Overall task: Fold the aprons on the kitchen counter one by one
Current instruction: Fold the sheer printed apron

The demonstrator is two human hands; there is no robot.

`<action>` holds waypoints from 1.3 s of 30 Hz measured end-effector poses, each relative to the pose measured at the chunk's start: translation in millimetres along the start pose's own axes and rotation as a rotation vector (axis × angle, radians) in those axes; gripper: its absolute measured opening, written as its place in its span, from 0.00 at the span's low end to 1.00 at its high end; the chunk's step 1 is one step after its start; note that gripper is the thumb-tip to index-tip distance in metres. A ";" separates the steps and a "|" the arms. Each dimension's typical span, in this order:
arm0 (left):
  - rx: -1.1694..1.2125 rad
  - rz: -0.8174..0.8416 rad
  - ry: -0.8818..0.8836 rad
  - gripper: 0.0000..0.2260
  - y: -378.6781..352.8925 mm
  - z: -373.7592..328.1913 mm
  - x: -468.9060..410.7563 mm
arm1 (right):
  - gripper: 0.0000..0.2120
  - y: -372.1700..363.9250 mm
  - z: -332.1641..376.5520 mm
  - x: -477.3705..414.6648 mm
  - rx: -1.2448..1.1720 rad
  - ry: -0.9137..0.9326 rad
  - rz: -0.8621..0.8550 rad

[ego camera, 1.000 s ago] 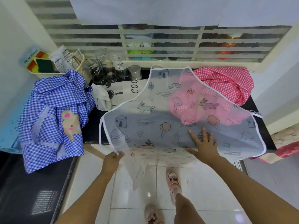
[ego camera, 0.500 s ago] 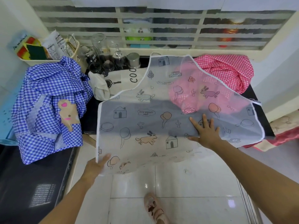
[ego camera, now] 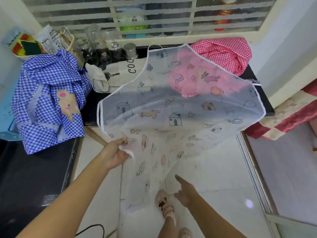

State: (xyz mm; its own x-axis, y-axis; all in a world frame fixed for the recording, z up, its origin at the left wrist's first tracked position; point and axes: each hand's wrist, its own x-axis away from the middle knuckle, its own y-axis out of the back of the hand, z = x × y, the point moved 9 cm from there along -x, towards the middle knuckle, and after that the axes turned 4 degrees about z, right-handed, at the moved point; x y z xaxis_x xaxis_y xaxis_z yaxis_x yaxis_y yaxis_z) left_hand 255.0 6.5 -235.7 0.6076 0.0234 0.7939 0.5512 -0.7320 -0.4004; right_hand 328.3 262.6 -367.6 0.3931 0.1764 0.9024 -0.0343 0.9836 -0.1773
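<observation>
A see-through white apron point(ego camera: 180, 103) printed with houses, rabbits and balloons lies spread over the black counter point(ego camera: 260, 107), its lower part hanging off the front edge toward the floor. My left hand point(ego camera: 118, 152) grips the apron's lower left edge, bunched in its fingers. Below the counter, my right hand point(ego camera: 185, 191) is off the cloth, fingers stretched out toward the hanging hem. A pink checked apron point(ego camera: 223, 52) lies crumpled at the back right, partly under the see-through one. A blue checked apron point(ego camera: 48, 100) is heaped at the left, and a cream apron point(ego camera: 120, 71) with black print lies behind.
Glass jars point(ego camera: 96, 47) and a steel cup point(ego camera: 130, 50) stand at the counter's back by the window grille. A basket point(ego camera: 39, 43) with packets sits at the back left. A black stove surface point(ego camera: 30, 177) is at the left. My sandalled feet point(ego camera: 166, 206) stand on white floor tiles.
My right hand has left the apron on the counter and dropped down toward the hanging hem. My left hand has pulled the lower left edge up and bunched it.
</observation>
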 end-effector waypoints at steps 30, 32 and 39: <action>-1.616 -0.538 -0.825 0.10 19.4 -1.3 140.3 | 0.09 -67.9 -31.2 88.1 -0.686 0.021 0.176; -1.479 -0.425 -0.873 0.02 11.9 4.5 155.8 | 0.11 -63.4 -33.0 97.2 -0.618 0.056 0.195; -0.986 0.098 0.287 0.36 9.7 143.9 148.4 | 0.12 -65.1 -26.6 129.6 -0.326 0.139 0.262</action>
State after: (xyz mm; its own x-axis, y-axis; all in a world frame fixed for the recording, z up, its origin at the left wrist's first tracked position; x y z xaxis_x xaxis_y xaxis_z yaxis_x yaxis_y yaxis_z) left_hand 432.8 100.9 -187.7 0.3937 -0.1355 0.9092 -0.2860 -0.9580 -0.0189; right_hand 406.0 220.4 -249.5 0.5305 0.3895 0.7529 0.1338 0.8385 -0.5281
